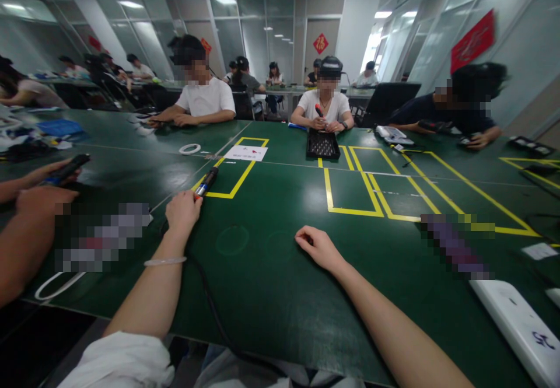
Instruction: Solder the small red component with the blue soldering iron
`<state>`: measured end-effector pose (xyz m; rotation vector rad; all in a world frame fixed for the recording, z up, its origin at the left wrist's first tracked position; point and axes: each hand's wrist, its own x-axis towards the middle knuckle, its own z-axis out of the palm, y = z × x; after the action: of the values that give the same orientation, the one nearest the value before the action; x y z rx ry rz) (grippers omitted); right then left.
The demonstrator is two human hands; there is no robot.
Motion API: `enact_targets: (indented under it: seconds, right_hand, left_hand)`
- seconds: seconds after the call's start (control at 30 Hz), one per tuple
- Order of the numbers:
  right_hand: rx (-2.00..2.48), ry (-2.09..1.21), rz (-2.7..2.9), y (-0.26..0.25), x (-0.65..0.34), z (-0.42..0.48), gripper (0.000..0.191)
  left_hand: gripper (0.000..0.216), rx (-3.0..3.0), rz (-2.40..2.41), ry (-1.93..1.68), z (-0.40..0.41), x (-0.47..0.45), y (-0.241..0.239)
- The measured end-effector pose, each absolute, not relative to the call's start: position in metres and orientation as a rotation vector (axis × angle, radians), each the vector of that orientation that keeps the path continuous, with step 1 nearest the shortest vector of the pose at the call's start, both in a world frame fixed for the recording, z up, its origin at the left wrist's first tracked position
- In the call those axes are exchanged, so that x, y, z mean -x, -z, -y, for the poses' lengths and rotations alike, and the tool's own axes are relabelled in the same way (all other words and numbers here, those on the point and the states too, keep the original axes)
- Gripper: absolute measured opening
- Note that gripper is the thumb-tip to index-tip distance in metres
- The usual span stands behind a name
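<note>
"Where's the tool (207, 181)?"
"In the left grip (182, 212), which is closed around its near end. The dark far end points forward of the knuckles; I can't tell whether it touches the worktop (262, 294)."
"How would you handle it well?"
"I'd want a firm, relaxed hold and a steady wrist. The black cable (213, 309) runs behind that grip, beside the forearm, so I'd leave it slack and clear of the sleeve (125, 356). Whether it joins the tool is hidden."
"And the right grip (321, 248)?"
"Loosely curled, nothing showing in it, well apart from the tool. It seems free to steady something."
"Further out?"
"Yellow tape (222, 195) just ahead of the left grip, then a paper sheet (245, 153). Beyond the right grip, a co-worker (321, 102) sits behind a black tray (322, 156)."
</note>
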<state>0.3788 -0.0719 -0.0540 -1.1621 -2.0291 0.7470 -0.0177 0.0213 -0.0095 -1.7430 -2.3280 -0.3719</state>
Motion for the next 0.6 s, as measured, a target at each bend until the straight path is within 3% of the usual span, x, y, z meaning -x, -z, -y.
enact_targets:
  seconds: [0.2,0.33,0.5,0.6]
  right_hand:
    - [1.188,-0.733,2.041,0.052,-0.376,0.071,0.015]
    - [1.113,-0.807,2.000,0.056,-0.375,0.071,0.006]
    - [1.045,-0.817,2.036,0.057,-0.370,0.075,0.031]
    - [1.040,-0.781,2.082,0.055,-0.368,0.077,0.018]
  left_hand:
    - [0.036,2.540,2.043,1.083,-0.009,-0.062,0.005]
    - [0.038,3.226,1.684,1.050,0.015,-0.124,0.006]
    - [0.048,3.652,1.594,0.878,0.040,-0.156,0.010]
    - [0.050,3.771,1.531,0.840,0.046,-0.159,0.012]
